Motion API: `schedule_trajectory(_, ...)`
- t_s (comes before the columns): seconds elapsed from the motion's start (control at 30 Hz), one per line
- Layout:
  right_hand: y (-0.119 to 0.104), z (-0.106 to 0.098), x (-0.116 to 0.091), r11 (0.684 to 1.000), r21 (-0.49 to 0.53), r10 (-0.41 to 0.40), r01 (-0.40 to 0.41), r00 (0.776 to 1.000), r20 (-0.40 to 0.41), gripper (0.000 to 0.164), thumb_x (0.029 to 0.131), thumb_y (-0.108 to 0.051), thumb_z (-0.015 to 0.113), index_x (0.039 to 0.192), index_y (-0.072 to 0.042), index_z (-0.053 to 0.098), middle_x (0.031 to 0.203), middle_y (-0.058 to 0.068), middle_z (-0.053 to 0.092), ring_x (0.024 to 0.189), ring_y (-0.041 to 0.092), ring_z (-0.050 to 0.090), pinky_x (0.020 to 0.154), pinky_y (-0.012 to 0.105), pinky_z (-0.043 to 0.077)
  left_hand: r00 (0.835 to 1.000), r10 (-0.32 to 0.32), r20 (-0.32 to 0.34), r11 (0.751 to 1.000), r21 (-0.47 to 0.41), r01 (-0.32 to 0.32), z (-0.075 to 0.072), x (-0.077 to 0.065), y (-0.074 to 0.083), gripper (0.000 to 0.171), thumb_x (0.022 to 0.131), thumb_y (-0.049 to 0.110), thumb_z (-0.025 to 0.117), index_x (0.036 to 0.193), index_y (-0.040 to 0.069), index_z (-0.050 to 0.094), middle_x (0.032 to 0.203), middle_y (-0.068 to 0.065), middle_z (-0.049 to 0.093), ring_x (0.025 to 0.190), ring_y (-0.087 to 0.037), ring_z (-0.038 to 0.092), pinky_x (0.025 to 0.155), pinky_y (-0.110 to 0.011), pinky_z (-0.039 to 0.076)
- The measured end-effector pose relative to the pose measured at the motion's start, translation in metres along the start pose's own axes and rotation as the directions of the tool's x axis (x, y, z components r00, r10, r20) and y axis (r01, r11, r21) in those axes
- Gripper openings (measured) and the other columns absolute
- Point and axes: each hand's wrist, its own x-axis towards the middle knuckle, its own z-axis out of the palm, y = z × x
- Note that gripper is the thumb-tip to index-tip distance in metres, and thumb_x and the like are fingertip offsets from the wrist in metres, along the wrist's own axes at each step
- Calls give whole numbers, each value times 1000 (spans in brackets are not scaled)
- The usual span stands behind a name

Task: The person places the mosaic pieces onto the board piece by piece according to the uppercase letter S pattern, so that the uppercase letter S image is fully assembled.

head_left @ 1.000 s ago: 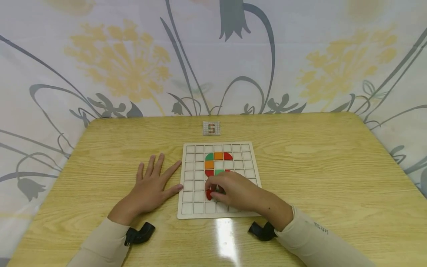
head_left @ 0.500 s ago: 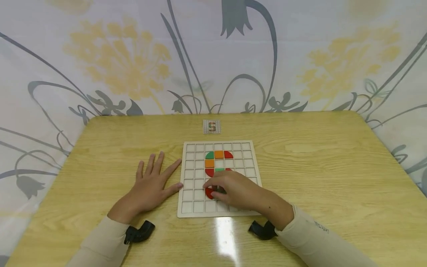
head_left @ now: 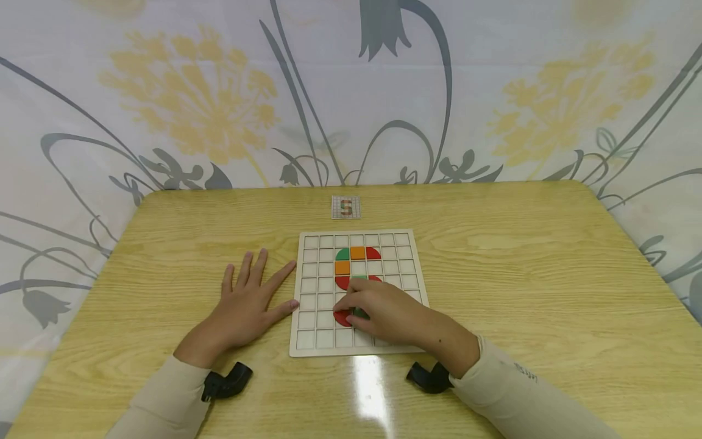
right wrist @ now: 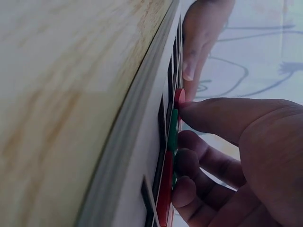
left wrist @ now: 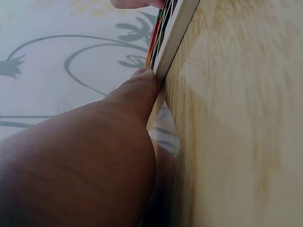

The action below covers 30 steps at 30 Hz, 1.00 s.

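Observation:
A white grid board [head_left: 308, 339] lies on the table, with green, orange and red tiles in a curving figure. My right hand [head_left: 389, 314] is over its lower middle, thumb and index finger at a red quarter-round tile [head_left: 342, 318] in the lower left of the figure. In the right wrist view, the thumb tip touches this red tile [right wrist: 179, 97], which stands a little proud of the green tile [right wrist: 173, 130] beside it. My left hand [head_left: 244, 311] rests flat on the table, fingers spread, thumb and index fingertips touching the board's left edge. The right hand hides some lower tiles.
A small card [head_left: 346, 207] printed with an S-shaped pattern lies behind the board. Black curved pieces [head_left: 233, 381] sit by both wrists. A flower-patterned cloth [head_left: 351, 91] hangs behind the table's far edge.
The red tile under my right fingers has turned and now sits squarer to its cell. The right hand has shifted only slightly; the left hand stays in place.

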Motion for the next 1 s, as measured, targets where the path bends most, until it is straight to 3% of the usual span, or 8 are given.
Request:
schedule_trajectory(0.5,-2,-1,-1,1000,-17,-10,11,1000,10,28,95,-24,70,123,-21,73,103,-6,62,79,6,49,71,20,45,1000,-5,4,1000,2,5,0,0,0,72,98,65,46,160,37,22,168,-20,-3,154,-45,-10,116,-70,-9)
schedule_trajectory(1.0,-1,-1,-2,999,-8,-32,32,1000,0,22,94,-22,72,115,-20,76,99,-7,60,79,6,51,71,19,46,1000,-6,4,1000,7,6,-2,1,1,72,98,64,47,160,35,23,168,-21,-2,154,-46,-9,116,-70,-9)
